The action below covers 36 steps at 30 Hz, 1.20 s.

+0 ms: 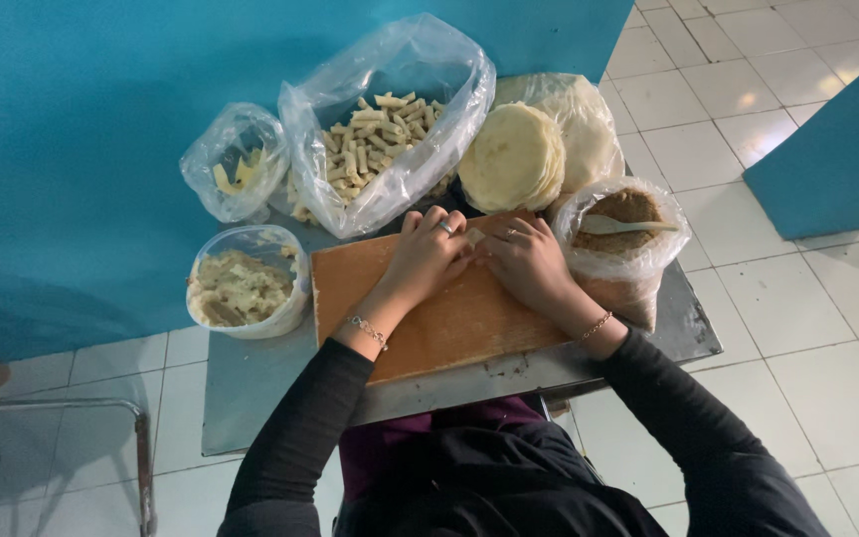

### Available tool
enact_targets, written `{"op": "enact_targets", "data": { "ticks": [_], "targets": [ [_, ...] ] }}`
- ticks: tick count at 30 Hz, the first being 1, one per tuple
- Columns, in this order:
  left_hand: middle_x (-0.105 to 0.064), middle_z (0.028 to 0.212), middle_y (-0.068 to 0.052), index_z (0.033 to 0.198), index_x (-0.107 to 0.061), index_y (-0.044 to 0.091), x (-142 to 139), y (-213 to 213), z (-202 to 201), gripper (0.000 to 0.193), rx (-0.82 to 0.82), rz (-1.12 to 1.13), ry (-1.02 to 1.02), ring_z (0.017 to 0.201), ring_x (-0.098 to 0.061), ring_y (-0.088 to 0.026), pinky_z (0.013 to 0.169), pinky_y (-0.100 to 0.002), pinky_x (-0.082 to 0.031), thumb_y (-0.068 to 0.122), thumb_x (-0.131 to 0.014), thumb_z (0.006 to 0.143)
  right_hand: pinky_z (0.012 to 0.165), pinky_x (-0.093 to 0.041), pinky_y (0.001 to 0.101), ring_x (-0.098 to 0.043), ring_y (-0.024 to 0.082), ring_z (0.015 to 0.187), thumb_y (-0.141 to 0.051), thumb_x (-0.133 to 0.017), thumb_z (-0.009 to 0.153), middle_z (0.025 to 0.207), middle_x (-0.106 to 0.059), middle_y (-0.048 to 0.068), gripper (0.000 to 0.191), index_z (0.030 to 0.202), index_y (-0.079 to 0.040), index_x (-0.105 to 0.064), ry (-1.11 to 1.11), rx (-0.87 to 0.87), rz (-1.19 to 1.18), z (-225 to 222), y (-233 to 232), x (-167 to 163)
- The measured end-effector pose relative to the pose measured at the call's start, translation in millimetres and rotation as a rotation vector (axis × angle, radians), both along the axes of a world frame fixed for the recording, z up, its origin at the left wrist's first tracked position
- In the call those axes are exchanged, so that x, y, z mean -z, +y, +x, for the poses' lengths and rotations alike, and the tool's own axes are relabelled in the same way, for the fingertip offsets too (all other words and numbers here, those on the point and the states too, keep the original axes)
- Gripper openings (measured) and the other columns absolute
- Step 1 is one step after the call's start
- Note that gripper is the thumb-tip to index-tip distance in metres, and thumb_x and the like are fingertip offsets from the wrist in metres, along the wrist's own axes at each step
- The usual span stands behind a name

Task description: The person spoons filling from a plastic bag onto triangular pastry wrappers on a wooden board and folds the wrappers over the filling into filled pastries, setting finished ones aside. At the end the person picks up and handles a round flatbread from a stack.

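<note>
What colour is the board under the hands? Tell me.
Orange-brown wood; the board shows best in the head view.

A small bag of yellow pieces [238, 171] sits by a tub of filling [241, 283].

Even, soft indoor light of moderate brightness, cool in tone. Shadows are faint and diffuse: a dim patch lies on the teal wall [72, 149] at lower left, and a soft shadow under the metal table [251, 398]. Mild glare shows on the clear plastic bags [390, 70] and on the glossy white floor tiles [748, 99]. Focus is fairly sharp at centre; wide-angle distortion bends the tile lines toward the edges. The dark sleeves [290, 447] lose detail.
</note>
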State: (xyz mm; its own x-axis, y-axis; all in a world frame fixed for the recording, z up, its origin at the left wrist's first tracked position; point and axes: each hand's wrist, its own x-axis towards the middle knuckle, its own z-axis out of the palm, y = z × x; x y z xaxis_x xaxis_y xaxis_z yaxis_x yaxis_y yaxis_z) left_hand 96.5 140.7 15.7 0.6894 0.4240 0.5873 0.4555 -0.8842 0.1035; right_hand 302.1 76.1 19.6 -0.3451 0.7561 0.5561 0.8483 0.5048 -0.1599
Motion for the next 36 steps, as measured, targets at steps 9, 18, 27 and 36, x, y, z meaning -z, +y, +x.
{"op": "enact_targets", "data": {
  "ticks": [9,18,27,36],
  "targets": [
    [-0.057,0.111,-0.005,0.088,-0.07,0.011,-5,-8,5,0.017,-0.094,-0.031,-0.063,0.108,-0.052,-0.025,0.087,-0.045,-0.037,0.023,-0.079,0.079,0.094,-0.039,0.0439,-0.052,0.025,0.118,-0.015,-0.075,0.083,0.115,-0.067,0.001,0.019,0.102,-0.019,-0.078,0.007,0.025,-0.074,0,4,-6],
    [-0.058,0.118,0.0,0.106,-0.073,0.012,0,-10,6,0.017,-0.128,0.207,0.09,0.116,-0.052,-0.022,0.091,-0.048,-0.037,0.02,-0.07,0.091,0.094,-0.039,0.0468,-0.046,0.033,0.116,-0.019,-0.079,0.076,0.113,-0.062,0.002,0.015,0.09,-0.025,-0.081,0.083,0.076,-0.252,6,29,-10],
    [-0.058,0.116,-0.001,0.112,-0.075,0.019,8,2,3,0.026,-0.02,0.097,0.027,0.117,-0.048,-0.024,0.091,-0.049,-0.034,0.024,-0.075,0.087,0.094,-0.04,0.0435,-0.058,0.025,0.112,-0.028,-0.077,0.082,0.115,-0.073,0.0,0.02,0.1,-0.018,-0.076,0.046,0.084,-0.086,1,1,-12],
    [-0.057,0.114,0.003,0.09,-0.076,0.021,8,3,1,0.009,-0.081,0.057,-0.027,0.118,-0.049,-0.022,0.095,-0.053,-0.032,0.028,-0.08,0.085,0.098,-0.037,0.0471,-0.06,0.015,0.117,-0.024,-0.07,0.089,0.109,-0.073,-0.006,0.01,0.095,-0.02,-0.077,-0.123,0.129,0.034,-4,6,-1]
  ]
}}
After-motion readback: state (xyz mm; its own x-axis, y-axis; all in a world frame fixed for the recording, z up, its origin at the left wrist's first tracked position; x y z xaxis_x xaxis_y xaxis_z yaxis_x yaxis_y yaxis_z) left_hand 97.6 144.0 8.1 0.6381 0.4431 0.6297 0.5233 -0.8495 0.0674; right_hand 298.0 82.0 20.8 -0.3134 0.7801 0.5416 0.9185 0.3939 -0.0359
